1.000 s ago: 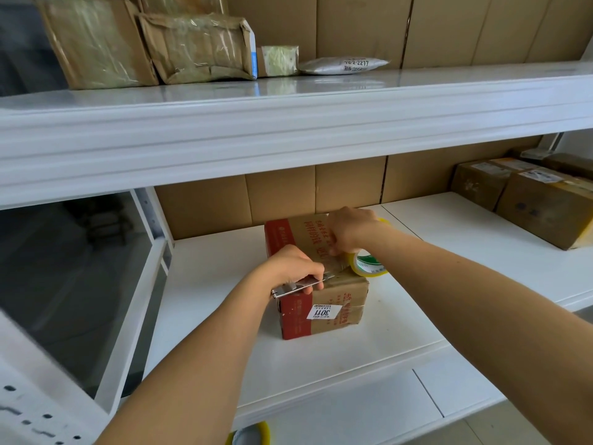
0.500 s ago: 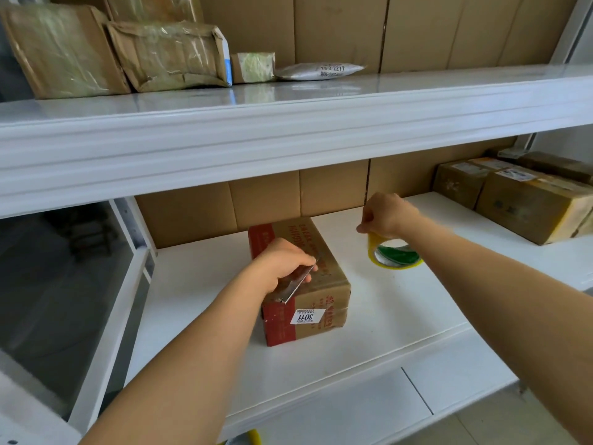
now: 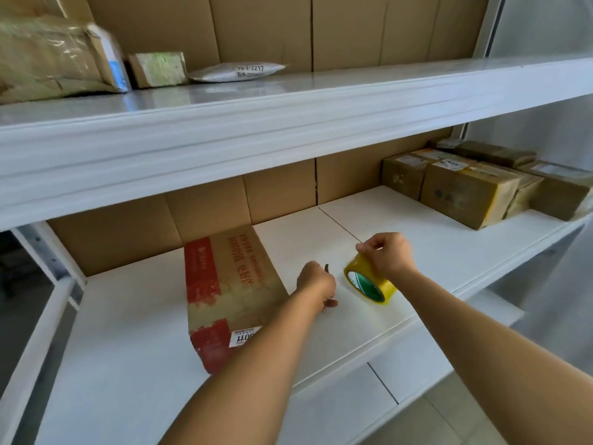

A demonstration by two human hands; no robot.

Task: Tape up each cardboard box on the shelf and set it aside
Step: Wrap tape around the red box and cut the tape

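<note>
Cardboard box point(image 3: 231, 293) lying on the white middle shelf point(image 3: 128, 316), toward its left, printed in red with brown tape across the top and a white label point(image 3: 243, 338) at the near end. Left hand point(image 3: 316, 284) just right of the box, low over the shelf, fingers curled around a thin dark tool point(image 3: 326, 269) whose tip pokes up above the knuckles; kind of tool hard to tell. Right hand point(image 3: 386, 253) beside it, fingers pinching the top edge of a yellow tape roll point(image 3: 369, 282), roll tilted on its rim against the shelf, green inner core facing the camera. Hands close together but apart, neither touching the box. Farther right on the same shelf, well apart: taped boxes point(image 3: 465, 191) grouped against the back. Upper shelf point(image 3: 288, 101) carrying wrapped parcels point(image 3: 54, 59) at the left and a flat white mailer point(image 3: 239, 71). Brown cardboard sheets point(image 3: 282, 194) lining the back of the unit.
</note>
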